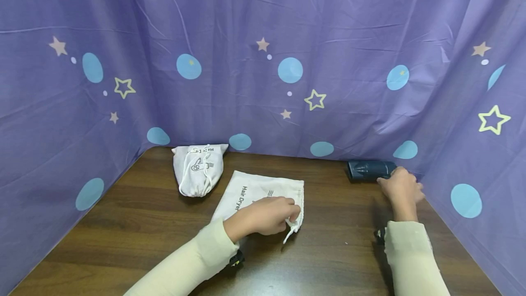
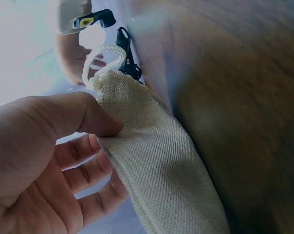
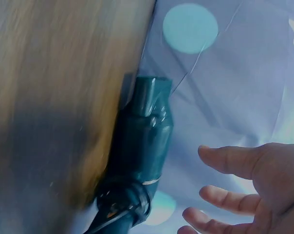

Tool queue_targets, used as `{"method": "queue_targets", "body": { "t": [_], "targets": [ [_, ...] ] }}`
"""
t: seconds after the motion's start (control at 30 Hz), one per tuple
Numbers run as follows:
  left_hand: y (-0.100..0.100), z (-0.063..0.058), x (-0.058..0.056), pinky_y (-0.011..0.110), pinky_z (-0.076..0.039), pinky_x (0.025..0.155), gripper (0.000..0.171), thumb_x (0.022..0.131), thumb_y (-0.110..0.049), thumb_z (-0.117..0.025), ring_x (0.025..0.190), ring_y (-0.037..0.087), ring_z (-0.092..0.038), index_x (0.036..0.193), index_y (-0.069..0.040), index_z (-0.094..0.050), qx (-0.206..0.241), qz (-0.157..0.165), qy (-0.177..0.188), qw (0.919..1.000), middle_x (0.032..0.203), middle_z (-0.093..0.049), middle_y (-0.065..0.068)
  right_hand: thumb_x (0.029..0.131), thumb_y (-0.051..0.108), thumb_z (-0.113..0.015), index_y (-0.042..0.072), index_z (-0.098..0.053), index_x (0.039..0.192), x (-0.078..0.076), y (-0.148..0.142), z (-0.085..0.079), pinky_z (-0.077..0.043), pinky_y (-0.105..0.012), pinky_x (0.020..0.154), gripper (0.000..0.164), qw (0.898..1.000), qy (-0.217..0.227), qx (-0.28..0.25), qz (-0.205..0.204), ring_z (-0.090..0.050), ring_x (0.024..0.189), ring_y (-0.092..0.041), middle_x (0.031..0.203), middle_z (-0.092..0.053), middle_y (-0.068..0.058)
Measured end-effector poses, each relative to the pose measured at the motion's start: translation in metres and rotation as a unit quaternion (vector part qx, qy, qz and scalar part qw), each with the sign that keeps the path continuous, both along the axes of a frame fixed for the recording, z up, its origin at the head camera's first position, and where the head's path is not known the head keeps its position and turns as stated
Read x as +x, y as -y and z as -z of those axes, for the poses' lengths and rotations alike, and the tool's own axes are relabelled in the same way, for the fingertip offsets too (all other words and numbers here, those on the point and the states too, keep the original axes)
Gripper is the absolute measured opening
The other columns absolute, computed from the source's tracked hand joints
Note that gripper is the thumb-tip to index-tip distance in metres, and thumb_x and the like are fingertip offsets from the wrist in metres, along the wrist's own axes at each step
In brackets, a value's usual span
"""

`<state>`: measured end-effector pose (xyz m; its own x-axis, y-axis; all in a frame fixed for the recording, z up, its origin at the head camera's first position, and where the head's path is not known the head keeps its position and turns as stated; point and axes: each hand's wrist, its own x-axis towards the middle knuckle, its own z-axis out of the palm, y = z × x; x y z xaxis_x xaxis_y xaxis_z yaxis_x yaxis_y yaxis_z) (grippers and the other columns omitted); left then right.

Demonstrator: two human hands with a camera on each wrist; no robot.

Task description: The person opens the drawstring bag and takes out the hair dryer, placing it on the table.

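Hair dryer (image 1: pixel 369 171), dark, glossy: far right of the bench (image 1: pixel 328 250), beside the curtain (image 1: pixel 345 104). Likely rigid, fairly heavy, a little slippery; best gripped round the barrel.
Right hand (image 1: pixel 402 191): arm extended forward, fingers spread close by the dryer, gripping nothing.
Drawstring bag (image 1: pixel 256 185): mid-bench; woven cloth, presumably light, limp; best taken by its edge.
Left hand (image 1: pixel 271 216): reaching over the bag, pinching cloth near the drawstring.
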<state>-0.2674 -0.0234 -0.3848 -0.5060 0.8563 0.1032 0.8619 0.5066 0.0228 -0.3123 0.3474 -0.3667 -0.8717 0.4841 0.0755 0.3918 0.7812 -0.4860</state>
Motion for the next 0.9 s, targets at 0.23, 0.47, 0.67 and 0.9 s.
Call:
{"method": "queue_targets", "body": {
  "t": [0.23, 0.47, 0.67, 0.9],
  "targets": [
    [-0.001, 0.0, 0.003, 0.021, -0.043, 0.067, 0.025, 0.079, 0.002, -0.072, 0.077, 0.009, -0.053, 0.092, -0.017, -0.06, -0.002, -0.001, 0.0, 1.0, 0.087, -0.055, -0.007, 0.094, 0.037, -0.066, -0.007, -0.048, 0.129, -0.005, 0.022, -0.001, -0.034, -0.075, 0.093, 0.059, 0.999, -0.022, 0.02, -0.024, -0.038, 0.121, -0.069, 0.131, -0.046, -0.042],
    [-0.003, 0.001, 0.004, 0.022, -0.043, 0.065, 0.025, 0.08, 0.001, -0.072, 0.078, 0.009, -0.053, 0.094, -0.016, -0.062, -0.004, 0.003, 0.006, 1.0, 0.089, -0.056, -0.007, 0.095, 0.036, -0.066, -0.008, -0.05, 0.125, -0.007, 0.042, -0.003, -0.033, -0.076, 0.091, 0.056, 0.996, -0.041, 0.044, -0.059, -0.04, 0.117, -0.068, 0.126, -0.048, -0.041],
    [-0.004, 0.002, 0.006, 0.02, -0.043, 0.065, 0.024, 0.08, 0.001, -0.072, 0.08, 0.008, -0.055, 0.095, -0.016, -0.062, -0.008, 0.015, 0.013, 0.9998, 0.09, -0.057, -0.007, 0.096, 0.036, -0.066, -0.008, -0.053, 0.124, -0.007, 0.065, -0.003, -0.035, -0.076, 0.089, 0.054, 0.991, -0.059, 0.084, -0.087, -0.044, 0.113, -0.066, 0.121, -0.051, -0.04],
    [-0.006, 0.001, 0.009, 0.019, -0.043, 0.066, 0.026, 0.08, 0.001, -0.072, 0.08, 0.008, -0.056, 0.095, -0.018, -0.062, -0.015, 0.021, 0.006, 0.9997, 0.09, -0.057, -0.007, 0.096, 0.036, -0.067, -0.006, -0.055, 0.128, -0.005, 0.086, 0.001, -0.038, -0.075, 0.089, 0.054, 0.984, -0.074, 0.11, -0.123, -0.047, 0.112, -0.063, 0.122, -0.054, -0.038]
  ]
}}
